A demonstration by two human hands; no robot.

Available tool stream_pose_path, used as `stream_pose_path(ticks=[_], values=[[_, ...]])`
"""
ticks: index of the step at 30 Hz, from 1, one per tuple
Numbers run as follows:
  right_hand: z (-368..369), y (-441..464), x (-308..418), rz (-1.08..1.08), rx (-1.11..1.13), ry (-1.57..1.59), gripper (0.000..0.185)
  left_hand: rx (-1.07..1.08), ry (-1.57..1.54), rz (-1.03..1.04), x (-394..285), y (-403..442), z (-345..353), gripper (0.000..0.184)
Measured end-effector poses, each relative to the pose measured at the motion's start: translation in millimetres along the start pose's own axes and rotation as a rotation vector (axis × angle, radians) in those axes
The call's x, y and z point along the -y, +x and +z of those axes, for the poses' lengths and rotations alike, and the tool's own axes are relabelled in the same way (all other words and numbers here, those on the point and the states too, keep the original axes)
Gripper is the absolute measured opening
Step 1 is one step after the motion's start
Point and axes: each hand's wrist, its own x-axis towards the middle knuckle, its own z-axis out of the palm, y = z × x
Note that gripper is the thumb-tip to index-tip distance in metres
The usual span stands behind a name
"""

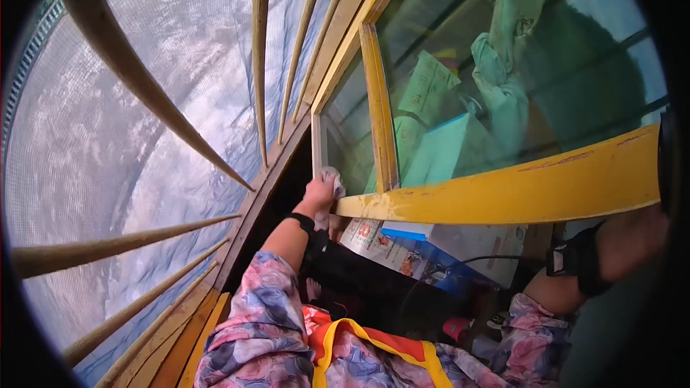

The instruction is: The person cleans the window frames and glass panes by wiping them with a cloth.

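The left hand [318, 192] grips a pale, crumpled cloth [333, 177] at the left corner of the yellow, wood-framed glass window [496, 188] — wiping seems the step, and the next move wants a snug hold — but I can't tell whether the blurry right hand [642, 234] is open.

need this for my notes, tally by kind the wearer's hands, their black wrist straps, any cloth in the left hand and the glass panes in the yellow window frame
Hands: 2
Black wrist straps: 2
Pale cloth: 1
Glass panes: 2
Total: 7
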Motion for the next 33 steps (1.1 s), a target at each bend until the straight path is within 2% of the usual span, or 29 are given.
stream_pose_path(ticks=[2,3,4,5,6,8,10,11,13,14,16,17,20,21,22,24,26,28,30,33], values=[[-1.1,-8.2,2.9,0.012,-0.002,-0.002,0.051,-0.185,-0.229,-0.176,-31.6,-6.6,-30.6,0.061],[-2.2,-12.2,4.9,0.018,-0.003,-0.003,0.051,-0.260,-0.388,-0.178,-43.0,-6.9,-40.6,0.051],[-3.2,-14.8,5.4,0.021,-0.006,-0.011,0.051,-0.152,-0.635,-0.130,-37.2,5.7,-43.9,0.048],[-4.5,-16.5,6.4,0.019,-0.005,-0.009,0.052,0.099,-0.854,-0.138,-69.6,-24.6,-72.0,0.049],[-4.8,-18.0,7.3,0.020,-0.004,-0.010,0.052,0.538,-1.180,-0.163,-62.0,-22.2,-79.1,0.048],[-4.5,-22.3,5.7,0.025,-0.008,-0.010,0.053,0.477,-1.289,0.158,-109.6,-72.1,-88.1,0.038],[-3.0,-25.6,5.0,0.033,-0.003,-0.008,0.054,-0.074,-0.459,0.602,-112.8,-65.2,-51.1,0.035],[-2.6,-25.8,4.0,0.039,0.003,-0.010,0.054,-0.071,-0.468,0.591,-106.9,-57.2,-34.4,0.035],[-1.1,-28.6,2.9,0.032,0.003,-0.015,0.055,-0.398,-0.194,0.669,-93.2,-30.5,-11.1,0.037],[0.0,-29.8,2.3,0.037,0.004,-0.016,0.056,-0.395,-0.199,0.661,-81.4,-17.7,-1.6,0.037],[-2.7,-31.4,1.7,0.048,0.005,-0.021,0.056,-0.324,-0.257,0.397,-63.0,3.6,2.3,0.040],[-2.9,-32.6,2.0,0.045,0.004,-0.022,0.057,-0.190,-0.219,0.164,-60.7,2.8,-3.8,0.043],[-2.9,-36.0,1.4,0.041,0.002,-0.037,0.058,-0.108,-0.292,0.099,-43.5,3.2,6.1,0.047],[-2.6,-36.0,-0.3,0.039,-0.006,-0.045,0.059,-0.015,-0.344,0.095,-54.7,-12.7,-6.6,0.049],[-2.7,-35.3,-1.5,0.042,-0.006,-0.045,0.059,-0.011,-0.340,0.094,-70.8,-25.4,-17.4,0.049],[-0.5,-34.3,-5.6,0.048,-0.020,-0.044,0.060,-0.149,-0.423,0.431,-103.3,-40.0,-29.2,0.049],[1.6,-33.6,-7.4,0.052,-0.028,-0.045,0.061,-0.191,-0.434,0.522,-135.7,-14.4,-41.9,0.050],[-0.7,-35.8,-9.6,0.066,-0.033,-0.047,0.062,-0.324,-0.366,0.527,-142.0,33.6,-40.3,0.051],[-1.9,-35.7,-10.5,0.057,-0.043,-0.065,0.063,-0.139,-0.435,0.278,-137.9,57.3,-43.2,0.052],[-0.7,-35.2,-11.0,0.065,-0.055,-0.083,0.065,-0.068,-0.519,0.379,-118.3,13.3,-43.1,0.053]])
